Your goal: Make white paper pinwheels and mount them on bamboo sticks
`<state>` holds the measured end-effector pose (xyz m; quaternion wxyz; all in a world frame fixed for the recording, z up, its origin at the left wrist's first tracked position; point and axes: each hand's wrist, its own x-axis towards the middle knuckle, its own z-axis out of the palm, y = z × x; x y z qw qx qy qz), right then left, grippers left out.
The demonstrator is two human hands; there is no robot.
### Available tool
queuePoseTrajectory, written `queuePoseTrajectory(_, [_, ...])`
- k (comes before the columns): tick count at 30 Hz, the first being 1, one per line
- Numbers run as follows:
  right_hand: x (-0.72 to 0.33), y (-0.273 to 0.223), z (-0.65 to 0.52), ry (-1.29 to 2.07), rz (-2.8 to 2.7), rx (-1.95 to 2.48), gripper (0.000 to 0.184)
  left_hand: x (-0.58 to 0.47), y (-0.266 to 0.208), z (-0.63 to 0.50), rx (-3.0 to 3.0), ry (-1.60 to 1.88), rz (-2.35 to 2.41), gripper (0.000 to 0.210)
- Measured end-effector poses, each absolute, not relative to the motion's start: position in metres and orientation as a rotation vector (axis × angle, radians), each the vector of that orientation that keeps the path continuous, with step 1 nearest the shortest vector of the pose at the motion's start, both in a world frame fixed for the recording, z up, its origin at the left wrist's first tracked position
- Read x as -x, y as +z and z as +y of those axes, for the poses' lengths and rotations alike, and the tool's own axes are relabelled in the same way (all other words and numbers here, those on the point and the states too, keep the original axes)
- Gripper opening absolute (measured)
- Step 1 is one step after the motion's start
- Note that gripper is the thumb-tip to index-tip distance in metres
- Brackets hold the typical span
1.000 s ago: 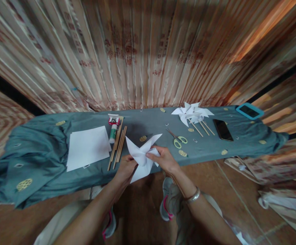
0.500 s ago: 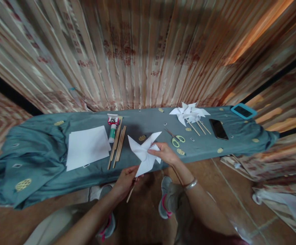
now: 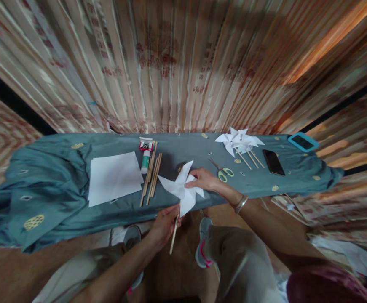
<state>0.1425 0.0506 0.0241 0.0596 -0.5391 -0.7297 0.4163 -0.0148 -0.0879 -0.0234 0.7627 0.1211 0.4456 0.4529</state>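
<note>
A white paper pinwheel (image 3: 180,189) on a wooden stick (image 3: 174,237) is held up over the front edge of the cloth-covered table. Below the paper blades, my left hand (image 3: 167,223) is closed round the stick, whose lower end sticks out beneath it. My right hand (image 3: 202,180) has its fingers at the pinwheel's right blade, near the middle, pinching the paper. Part of the stick is hidden behind the blades. Green-handled scissors (image 3: 223,171) lie just right of my right hand, and several loose wooden sticks (image 3: 154,176) lie left of the pinwheel.
White paper sheets (image 3: 115,179) lie at the left, beside a glue stick (image 3: 145,162) and a small red and white box (image 3: 145,145). Several finished pinwheels (image 3: 238,141) lie at the back right, near a phone (image 3: 273,162) and a blue-framed device (image 3: 303,142).
The pinwheel's blades have turned a little and its stick now hangs more upright. Both hands have shifted slightly right in view, and the camera view has moved a little.
</note>
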Motion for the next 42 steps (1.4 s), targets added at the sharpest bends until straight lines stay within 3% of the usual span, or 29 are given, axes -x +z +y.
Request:
queuePoseTrajectory(13, [-0.122, 0.02, 0.076, 1.134, -2.73, 1.564, 0.017, 0.01, -0.036, -0.087, -0.116, 0.896, 1.05, 0.009])
queuePoseTrajectory(42, [-0.122, 0.013, 0.091, 1.42, -2.708, 1.527, 0.027, 0.01, -0.043, -0.084, -0.197, 0.874, 1.02, 0.032])
